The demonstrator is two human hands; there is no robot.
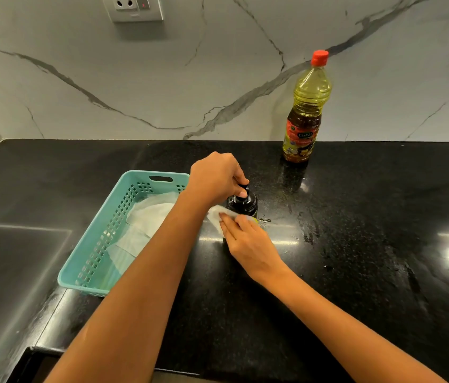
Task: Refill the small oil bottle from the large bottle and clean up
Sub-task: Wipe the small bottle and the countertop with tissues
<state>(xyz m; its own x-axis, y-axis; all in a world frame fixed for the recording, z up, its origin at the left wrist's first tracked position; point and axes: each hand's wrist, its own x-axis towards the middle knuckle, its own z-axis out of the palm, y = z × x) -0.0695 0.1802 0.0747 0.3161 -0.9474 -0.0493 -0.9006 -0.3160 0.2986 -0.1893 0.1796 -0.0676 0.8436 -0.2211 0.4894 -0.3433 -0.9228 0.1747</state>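
The small oil bottle [246,205], dark with a black cap, stands upright on the black counter [356,258] near the middle. My left hand [215,176] grips its cap from above. My right hand [248,239] presses a white tissue [215,217] against the bottle's near side. The large oil bottle [306,111], clear plastic with yellow oil, a red cap and a red label, stands capped at the back of the counter by the wall, well apart from both hands.
A teal slotted basket [102,239] holding white tissues [146,217] sits left of the small bottle, partly under my left forearm. Small wet spots [266,220] and smears lie right of the bottle. A marble wall with a socket [133,8] stands behind.
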